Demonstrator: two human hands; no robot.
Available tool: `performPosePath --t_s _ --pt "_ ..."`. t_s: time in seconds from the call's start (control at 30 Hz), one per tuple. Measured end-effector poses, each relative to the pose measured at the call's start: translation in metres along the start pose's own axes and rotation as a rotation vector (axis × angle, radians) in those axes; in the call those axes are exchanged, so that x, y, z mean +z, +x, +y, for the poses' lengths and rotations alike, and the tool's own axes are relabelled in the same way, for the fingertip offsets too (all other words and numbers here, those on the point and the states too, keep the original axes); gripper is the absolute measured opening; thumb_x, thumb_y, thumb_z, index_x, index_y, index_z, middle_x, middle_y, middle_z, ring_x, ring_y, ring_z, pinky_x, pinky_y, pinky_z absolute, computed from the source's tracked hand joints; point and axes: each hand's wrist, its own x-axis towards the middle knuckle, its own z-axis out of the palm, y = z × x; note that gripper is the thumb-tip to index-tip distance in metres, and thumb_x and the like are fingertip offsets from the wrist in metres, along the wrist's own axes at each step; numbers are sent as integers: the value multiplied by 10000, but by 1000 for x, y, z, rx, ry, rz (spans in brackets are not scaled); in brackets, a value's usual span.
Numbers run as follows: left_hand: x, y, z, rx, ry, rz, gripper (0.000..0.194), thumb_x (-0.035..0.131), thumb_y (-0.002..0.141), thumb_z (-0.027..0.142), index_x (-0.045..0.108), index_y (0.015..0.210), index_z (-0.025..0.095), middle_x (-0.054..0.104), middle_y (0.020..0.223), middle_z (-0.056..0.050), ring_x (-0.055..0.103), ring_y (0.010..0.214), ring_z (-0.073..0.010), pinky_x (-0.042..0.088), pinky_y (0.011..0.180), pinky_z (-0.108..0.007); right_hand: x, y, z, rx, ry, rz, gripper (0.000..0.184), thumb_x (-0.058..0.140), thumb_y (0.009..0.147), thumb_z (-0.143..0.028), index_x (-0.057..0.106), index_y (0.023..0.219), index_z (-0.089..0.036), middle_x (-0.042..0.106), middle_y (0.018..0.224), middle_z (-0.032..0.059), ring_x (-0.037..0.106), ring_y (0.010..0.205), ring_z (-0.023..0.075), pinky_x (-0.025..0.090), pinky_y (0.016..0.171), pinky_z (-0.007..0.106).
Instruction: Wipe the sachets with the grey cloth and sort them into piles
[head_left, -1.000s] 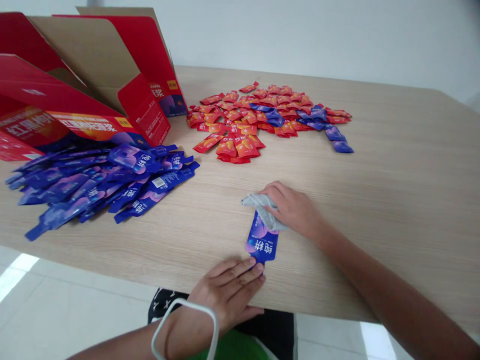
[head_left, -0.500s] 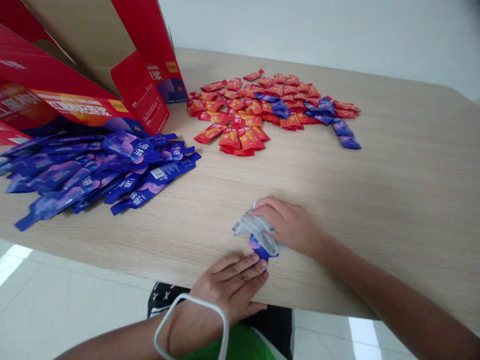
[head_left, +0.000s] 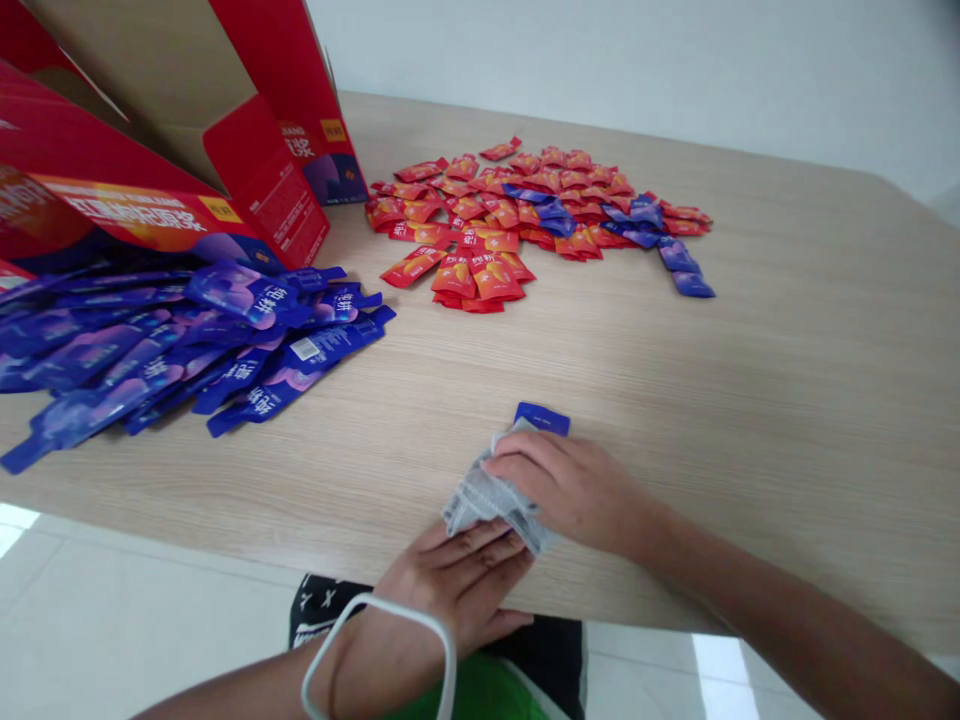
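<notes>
A grey cloth [head_left: 480, 496] is bunched under my right hand [head_left: 581, 490], whose fingers are closed on it. It presses on a blue sachet [head_left: 543, 417] lying on the table; only the sachet's far end shows past the cloth. My left hand [head_left: 459, 580] lies flat at the table's near edge, fingers stretched out at the hidden near end of the sachet. The cloth covers those fingertips, so their contact with the sachet cannot be seen.
Many blue sachets [head_left: 161, 345] are heaped at the left, before open red boxes [head_left: 289, 215]. Small red sachets [head_left: 480, 270] spread across the back of the wooden table [head_left: 750, 400], with a few blue sachets [head_left: 679, 265] among and beside them. A white loop [head_left: 375, 600] surrounds my left wrist.
My right hand has drawn the cloth toward me, down over my left fingertips. The sachet's far end now shows beyond the cloth. My left hand stays in about the same place.
</notes>
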Motion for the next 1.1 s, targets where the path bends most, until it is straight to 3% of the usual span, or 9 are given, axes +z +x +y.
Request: performPosePath --t_s 0.07,0.13,0.33,0.5,0.63,0.73,0.83,0.97,1.1 --pt "7 -4 0 -6 -11 67 374 565 1021 475 697 1227 192 749 1226 6 674 1200 -136 395 1185 -263 8 -1 1 -39 18 -60 236 494 1003 -177 603 1209 -208 685 1181 61 656 1055 198 542 816 299" --pt "10 -4 -1 4 -4 103 375 565 1020 481 700 1219 194 732 1262 6 664 1218 -139 388 1189 -264 11 1 14 17 19 -73 245 513 997 -193 595 1228 -207 674 1211 74 651 1083 203 541 834 300" --pt "-9 7 1 8 1 -56 398 658 971 455 681 1249 173 723 1282 -29 671 1213 -166 497 1088 -279 -2 7 68 358 -151 -43 272 593 963 -236 584 1235 -217 650 1241 87 658 1075 225 551 785 304" --pt "-24 22 3 -26 -49 -59 382 674 951 484 692 1190 187 765 1180 -18 711 1124 -178 539 1011 -304 -16 -3 87 477 -202 155 313 584 958 -232 549 1268 -217 621 1267 97 634 1149 240 556 817 314" --pt "-24 40 6 -137 -89 -64 247 618 1012 321 652 1220 192 768 1072 -9 712 1030 -170 529 966 -342 -17 -14 101 524 -186 289 265 519 993 -291 548 1249 -228 620 1236 105 636 1146 256 559 864 356" --pt "-15 51 9 -272 -44 -125 378 631 996 320 577 1352 201 703 1205 -67 656 1103 -233 527 962 -417 -12 -21 113 548 -171 333 263 483 1010 -354 543 1233 -229 634 1204 111 652 1110 276 566 849 390" --pt "-2 58 11 -410 6 -246 627 725 909 455 504 1443 211 600 1345 -122 574 1208 -311 521 990 -489 -6 -26 124 562 -156 376 295 457 1016 -419 543 1227 -231 649 1177 117 668 1061 290 569 822 410" --pt "7 63 13 -529 11 -296 769 683 871 637 468 1475 212 554 1389 -127 531 1247 -329 485 1059 -532 0 -32 130 553 -118 395 365 407 1021 -508 556 1213 -236 666 1155 128 684 1004 294 575 774 416" --pt "7 72 14 -608 67 -324 835 692 849 649 468 1476 145 571 1362 -161 558 1201 -339 518 1035 -516 5 -36 134 551 -67 366 432 378 1012 -579 568 1193 -235 673 1151 136 691 986 306 577 771 438"
